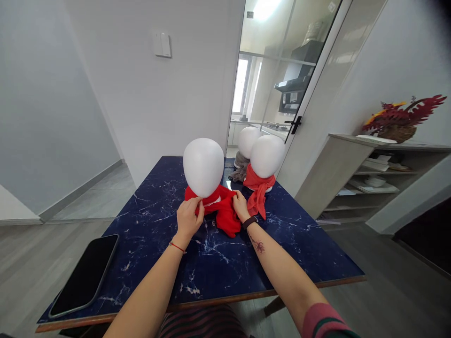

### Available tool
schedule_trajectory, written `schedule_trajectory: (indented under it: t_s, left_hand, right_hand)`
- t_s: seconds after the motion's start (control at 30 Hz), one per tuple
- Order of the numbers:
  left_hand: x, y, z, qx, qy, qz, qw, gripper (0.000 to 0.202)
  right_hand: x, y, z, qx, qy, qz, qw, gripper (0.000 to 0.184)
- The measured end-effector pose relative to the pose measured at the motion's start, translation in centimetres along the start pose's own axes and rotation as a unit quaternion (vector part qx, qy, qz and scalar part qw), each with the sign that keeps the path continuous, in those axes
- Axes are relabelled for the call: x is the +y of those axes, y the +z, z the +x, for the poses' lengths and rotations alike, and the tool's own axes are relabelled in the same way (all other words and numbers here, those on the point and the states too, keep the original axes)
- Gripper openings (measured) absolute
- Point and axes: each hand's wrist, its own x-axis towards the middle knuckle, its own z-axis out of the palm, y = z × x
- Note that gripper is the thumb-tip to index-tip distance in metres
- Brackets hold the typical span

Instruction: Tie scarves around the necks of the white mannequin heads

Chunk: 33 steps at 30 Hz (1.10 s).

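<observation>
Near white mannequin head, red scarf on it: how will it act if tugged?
Probably light: the mannequin head looks like foam. Likely tippy: it tapers from a wide crown to a narrow neck. The red scarf bunches and droops, so floppy.

You've got white walls [134, 94], light switch [162, 45] ahead, glass door [282, 70] onto a bright kitchen, grey floor [52, 263], shelf unit [369, 169] right, dark-blue marble counter [218, 267].

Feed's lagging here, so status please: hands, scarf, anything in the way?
Left hand pinching red fabric scarf at neck of smooth white mannequin head. Right hand on same scarf, grip unclear. Second white head, red-scarfed, close beyond right hand.
</observation>
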Motion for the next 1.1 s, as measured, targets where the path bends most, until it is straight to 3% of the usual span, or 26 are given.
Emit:
schedule_trajectory:
  t_s: [0.13,0.23,0.33,0.47,0.6,0.77,0.9,1.0,1.1]
  left_hand:
    - [-0.9,0.9,0.1,0.072,-0.149,-0.046,0.985,0.023]
    - [-2.1,1.3,0.3,0.060,-0.194,-0.055,0.978,0.029]
    - [-2.8,1.8,0.3,0.014,-0.173,-0.071,0.982,0.039]
    - [-3.2,2.3,0.0,-0.025,-0.141,-0.070,0.987,0.044]
    - [-3.2,2.2,-0.3,-0.031,-0.107,0.001,0.994,0.030]
    - [-2.5,1.3,-0.1,-0.086,-0.020,0.111,0.990,0.021]
    - [-1.8,1.1,0.1,-0.127,0.016,0.126,0.984,0.026]
    - [-1.8,1.3,0.0,-0.133,-0.006,0.138,0.981,0.031]
    - [-2.1,1.7,-0.2,-0.115,-0.060,0.157,0.979,0.030]
  right_hand:
    - [-0.1,0.1,-0.2,0.014,0.010,0.034,0.999,0.030]
    - [-1.0,0.1,-0.5,0.066,-0.036,0.036,0.997,0.033]
    - [-2.2,0.1,-1.2,0.076,-0.111,0.018,0.991,0.027]
    - [-3.2,0.9,-2.5,-0.054,-0.163,-0.017,0.985,0.025]
    - [-3.4,1.7,-3.4,-0.163,-0.225,-0.106,0.955,0.030]
    - [-4.0,1.5,-3.8,-0.174,-0.270,-0.175,0.931,0.021]
    - [-5.0,1.6,-4.2,-0.179,-0.320,-0.214,0.905,0.019]
    - [-5.6,1.8,-4.5,-0.197,-0.358,-0.213,0.887,0.017]
    - [-5.7,1.9,-4.5,-0.204,-0.350,-0.210,0.890,0.013]
